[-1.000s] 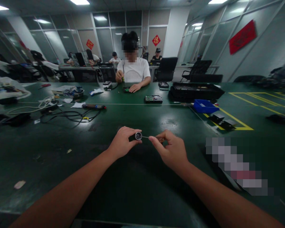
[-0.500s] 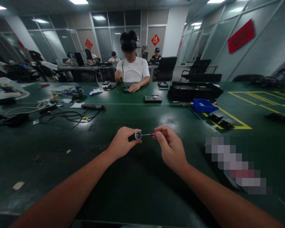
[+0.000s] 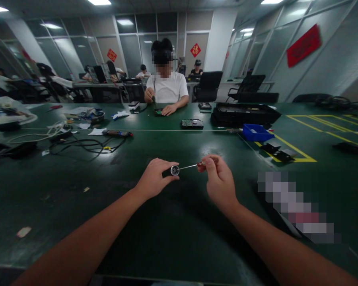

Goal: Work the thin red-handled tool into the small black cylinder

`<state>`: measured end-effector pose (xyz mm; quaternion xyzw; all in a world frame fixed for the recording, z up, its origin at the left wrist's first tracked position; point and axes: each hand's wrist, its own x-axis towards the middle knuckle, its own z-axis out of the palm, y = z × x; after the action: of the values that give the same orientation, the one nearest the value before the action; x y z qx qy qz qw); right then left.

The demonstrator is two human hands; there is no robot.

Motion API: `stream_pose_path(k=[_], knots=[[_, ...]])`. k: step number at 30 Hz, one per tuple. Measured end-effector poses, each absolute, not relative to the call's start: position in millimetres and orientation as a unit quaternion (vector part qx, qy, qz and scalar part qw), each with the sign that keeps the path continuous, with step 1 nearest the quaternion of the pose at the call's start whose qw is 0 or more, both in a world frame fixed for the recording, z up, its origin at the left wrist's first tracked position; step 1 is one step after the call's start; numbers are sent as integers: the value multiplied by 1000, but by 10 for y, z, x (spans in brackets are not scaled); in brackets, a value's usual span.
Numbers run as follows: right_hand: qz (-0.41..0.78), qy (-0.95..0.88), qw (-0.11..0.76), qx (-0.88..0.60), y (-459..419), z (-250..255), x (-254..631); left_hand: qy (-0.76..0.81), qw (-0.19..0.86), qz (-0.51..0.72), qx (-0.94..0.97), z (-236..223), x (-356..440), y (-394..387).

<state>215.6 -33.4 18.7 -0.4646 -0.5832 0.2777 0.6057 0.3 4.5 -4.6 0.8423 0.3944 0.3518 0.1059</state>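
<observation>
Between the thumb and fingers of my left hand [image 3: 153, 178] is a small round part [image 3: 174, 171], with a silvery rim and a dark, hollow-looking inside facing me. Its exact kind is too small to make out. A screwdriver [image 3: 201, 163] with a reddish handle and a thin metal shaft is gripped in my right hand [image 3: 221, 180]. The shaft points left and slightly down, its tip at the round part's opening. Whether the tip touches the inside cannot be told. Both hands are held above the green table [image 3: 155, 242].
Ahead lie a hard drive [image 3: 192, 124], a blue bin [image 3: 257, 132] and a long black tray [image 3: 246, 114]. Dark cables [image 3: 86, 146] spread at the left. A blurred-out flat object [image 3: 295, 210] lies at the right. Across the table a person [image 3: 166, 87] handles a green board.
My right hand has moved right and slightly up with the screwdriver, so more of the shaft shows and it slants more. My left hand and the round part have barely shifted.
</observation>
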Motion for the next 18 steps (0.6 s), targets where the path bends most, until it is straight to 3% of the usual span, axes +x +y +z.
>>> stream_pose_path(k=[9, 18], knots=[[244, -654, 543, -466, -375, 170, 2146, 405, 100, 349, 839, -43, -13, 34], [93, -700, 480, -521, -419, 267, 2189, 394, 105, 348, 844, -71, -17, 44]])
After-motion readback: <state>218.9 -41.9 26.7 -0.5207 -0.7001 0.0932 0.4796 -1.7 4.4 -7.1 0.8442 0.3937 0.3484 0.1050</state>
